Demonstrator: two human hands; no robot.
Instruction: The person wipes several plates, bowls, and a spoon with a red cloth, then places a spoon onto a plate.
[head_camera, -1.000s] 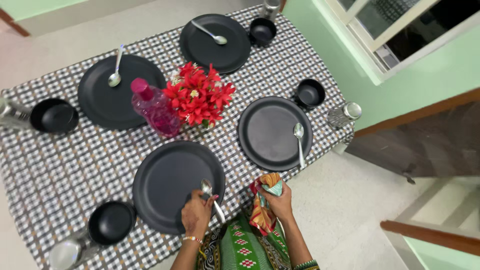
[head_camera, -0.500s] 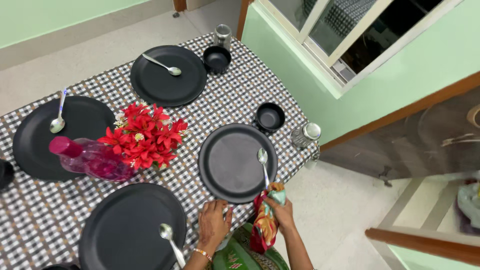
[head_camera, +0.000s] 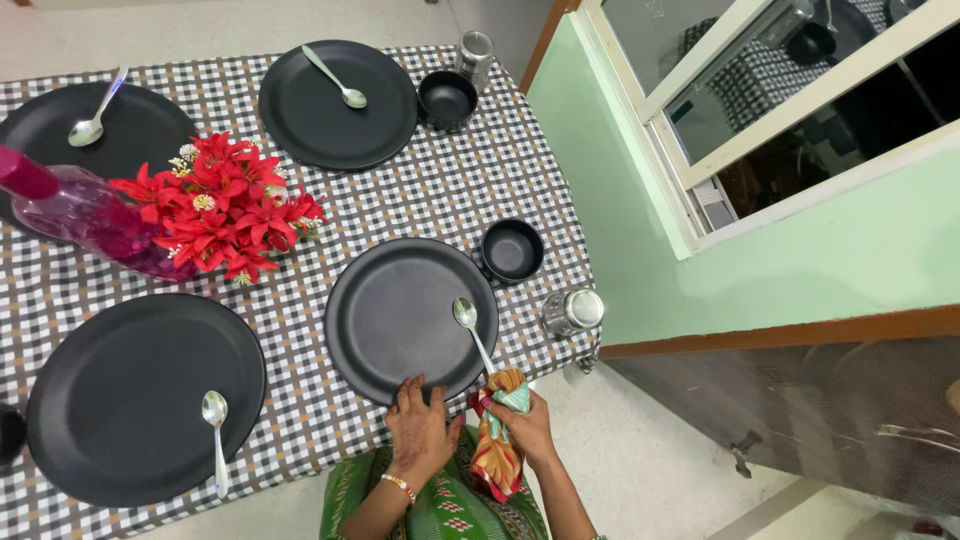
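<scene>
Left hand: your left hand lies flat, fingers spread wide, on the near rim of the black plate right in front of you; it holds nothing.
Right hand: your right hand is closed around a bunched multicoloured cloth, which hangs down from your fist.
Spoon: the steel spoon rests on the right side of that plate, bowl toward the plate's middle, handle running down toward you. Its handle end meets the top of the cloth at your right hand; whether your fingers grip the handle itself, you cannot tell from here.
Spoon and left hand: the spoon lies just to the right of your left hand, near it but not touching it.
Plate: it sits at the table's near edge, on the black-and-white checked tablecloth.
Beside the plate: a small black bowl stands just beyond its upper right rim, and a steel tumbler stands to the right near the table's corner.
Further left: a second black plate with its own spoon, a bunch of red flowers and a pink bottle lying beside them.
Far side: two more black plates with spoons, another black bowl and another tumbler.
</scene>
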